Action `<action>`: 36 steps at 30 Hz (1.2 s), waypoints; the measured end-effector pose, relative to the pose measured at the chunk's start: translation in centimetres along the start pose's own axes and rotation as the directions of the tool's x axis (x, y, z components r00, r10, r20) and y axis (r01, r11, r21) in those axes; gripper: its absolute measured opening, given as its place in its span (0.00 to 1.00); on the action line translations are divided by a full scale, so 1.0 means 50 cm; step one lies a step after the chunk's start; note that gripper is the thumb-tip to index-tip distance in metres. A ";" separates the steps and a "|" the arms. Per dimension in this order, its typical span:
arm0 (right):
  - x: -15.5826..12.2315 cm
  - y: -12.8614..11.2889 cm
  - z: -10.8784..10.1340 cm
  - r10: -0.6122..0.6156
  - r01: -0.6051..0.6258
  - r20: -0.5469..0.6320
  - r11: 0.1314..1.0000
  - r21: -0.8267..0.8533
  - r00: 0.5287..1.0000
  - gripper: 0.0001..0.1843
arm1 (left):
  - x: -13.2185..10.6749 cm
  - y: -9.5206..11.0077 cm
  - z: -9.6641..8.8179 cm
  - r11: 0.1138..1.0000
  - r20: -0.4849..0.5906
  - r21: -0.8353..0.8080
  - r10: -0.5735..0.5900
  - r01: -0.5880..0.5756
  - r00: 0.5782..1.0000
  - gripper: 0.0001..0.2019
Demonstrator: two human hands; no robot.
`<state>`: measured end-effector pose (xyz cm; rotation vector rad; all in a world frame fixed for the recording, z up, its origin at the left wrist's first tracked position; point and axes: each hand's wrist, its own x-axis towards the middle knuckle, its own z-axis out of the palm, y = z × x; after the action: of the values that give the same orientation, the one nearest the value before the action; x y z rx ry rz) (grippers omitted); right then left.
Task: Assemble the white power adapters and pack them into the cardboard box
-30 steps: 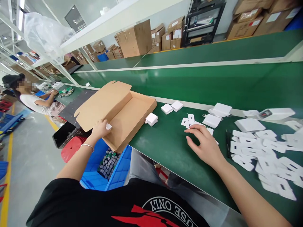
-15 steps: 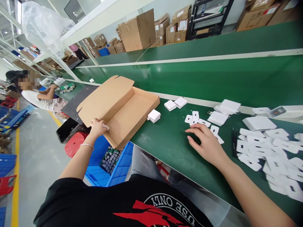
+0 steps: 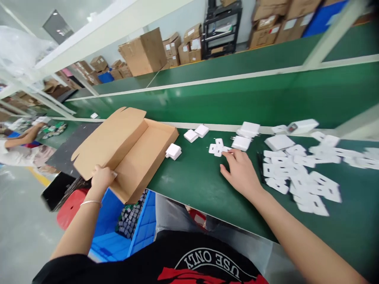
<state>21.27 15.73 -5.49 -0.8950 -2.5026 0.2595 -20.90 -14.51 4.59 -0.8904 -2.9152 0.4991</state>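
My left hand [image 3: 102,178] is closed at the near left corner of an open cardboard box [image 3: 158,156], with a small white piece [image 3: 114,173] showing at its fingertips. My right hand [image 3: 241,173] reaches over the green table, thumb apart, its fingertips at a small group of white plates with slots [image 3: 218,146]. Whether they grip a plate cannot be made out. Between box and plates lies a white plug charger [image 3: 173,151]. Two white charger blocks [image 3: 196,133] sit behind it, and more white chargers [image 3: 242,142] stand beyond my right hand.
Many loose white plates [image 3: 299,173] are heaped on the right, beside thin black sticks [image 3: 260,167]. A blue bin [image 3: 142,228] with dark parts stands below the table edge, near a red stool [image 3: 70,208]. A co-worker [image 3: 25,144] sits at far left.
My right hand has moved to the small group of white plates, its fingertips now at them. My left hand stays at the box corner. The whole view has swung to the right.
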 end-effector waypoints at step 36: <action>0.011 -0.017 0.004 -0.192 0.187 0.109 0.981 0.053 0.975 0.09 | -0.060 0.794 -0.165 0.196 -0.406 -0.403 0.837 -0.894 0.367 0.22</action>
<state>20.32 15.42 -5.20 -0.6345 -2.6557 0.3066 4.01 17.25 -0.17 -2.5948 -2.0748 -0.5193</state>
